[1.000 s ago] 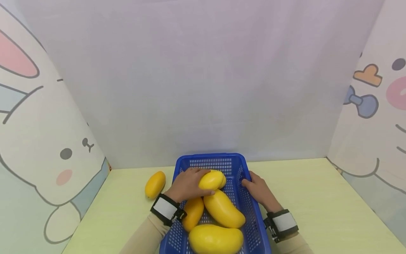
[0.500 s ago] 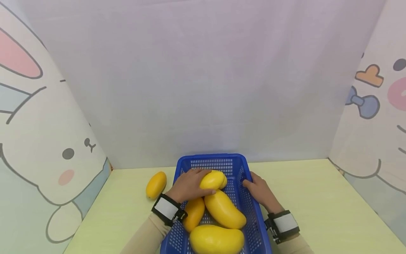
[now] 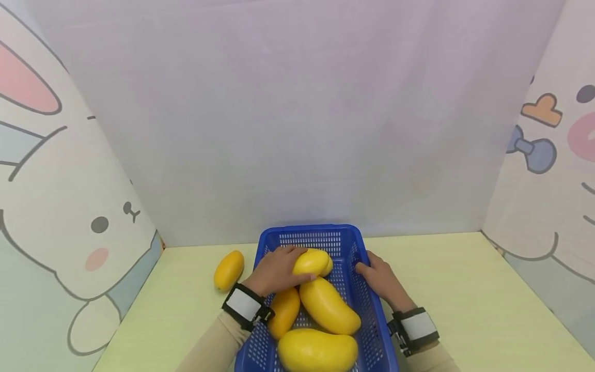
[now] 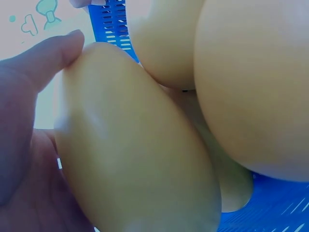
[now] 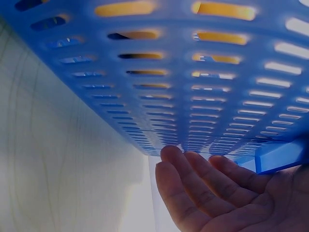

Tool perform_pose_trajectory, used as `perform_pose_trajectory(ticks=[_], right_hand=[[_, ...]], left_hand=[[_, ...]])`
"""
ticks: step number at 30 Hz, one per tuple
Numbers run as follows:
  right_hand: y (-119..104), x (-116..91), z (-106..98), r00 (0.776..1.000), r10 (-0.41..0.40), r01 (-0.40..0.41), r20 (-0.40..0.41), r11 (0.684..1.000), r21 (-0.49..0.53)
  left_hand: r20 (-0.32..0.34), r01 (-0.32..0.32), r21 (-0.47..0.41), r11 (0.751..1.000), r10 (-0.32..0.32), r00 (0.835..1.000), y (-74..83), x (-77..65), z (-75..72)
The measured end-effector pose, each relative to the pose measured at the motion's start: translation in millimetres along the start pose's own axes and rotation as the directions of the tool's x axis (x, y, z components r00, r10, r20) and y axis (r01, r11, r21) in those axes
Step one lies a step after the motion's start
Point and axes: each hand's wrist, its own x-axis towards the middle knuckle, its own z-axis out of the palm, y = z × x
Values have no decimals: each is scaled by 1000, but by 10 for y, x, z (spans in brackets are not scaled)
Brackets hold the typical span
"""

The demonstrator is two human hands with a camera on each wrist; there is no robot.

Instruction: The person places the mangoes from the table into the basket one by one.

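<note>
A blue plastic basket [image 3: 309, 228] with slotted walls stands on the table and holds several smooth yellow mangoes. Reaching over its left side, my left hand [image 3: 278, 271] grips a small yellow mango [image 3: 310, 262] lying on others at the far end. The left wrist view shows thumb and palm against that mango [image 4: 135, 140], with the basket wall [image 4: 104, 24] behind. My right hand [image 3: 380, 276] holds the basket's right rim, thumb inside. In the right wrist view its fingers [image 5: 193, 179] lie along the outside of the slotted wall [image 5: 178, 106].
A long curved mango [image 3: 329, 306], a large one [image 3: 318, 350] and an orange-yellow one [image 3: 284, 312] lie nearer in the basket. Another orange-yellow mango [image 3: 229, 270] lies on the pale table [image 3: 465, 289] left of the basket. A white cloth [image 3: 302, 119] hangs behind.
</note>
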Motion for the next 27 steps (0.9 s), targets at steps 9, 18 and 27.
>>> perform_pose_trajectory(ticks=[9, 18, 27], right_hand=[[-9, -1, -2, 1000, -2, 2, -1, 1000, 0], [-11, 4, 7, 1000, -7, 7, -3, 1000, -4], [5, 1, 10, 1000, -7, 7, -8, 1000, -9]], left_hand=[[6, -4, -8, 1000, 4, 1000, -3, 5, 6], [-12, -27, -29, 999, 26, 1000, -23, -1, 15], [-13, -36, -21, 999, 36, 999, -12, -1, 8]])
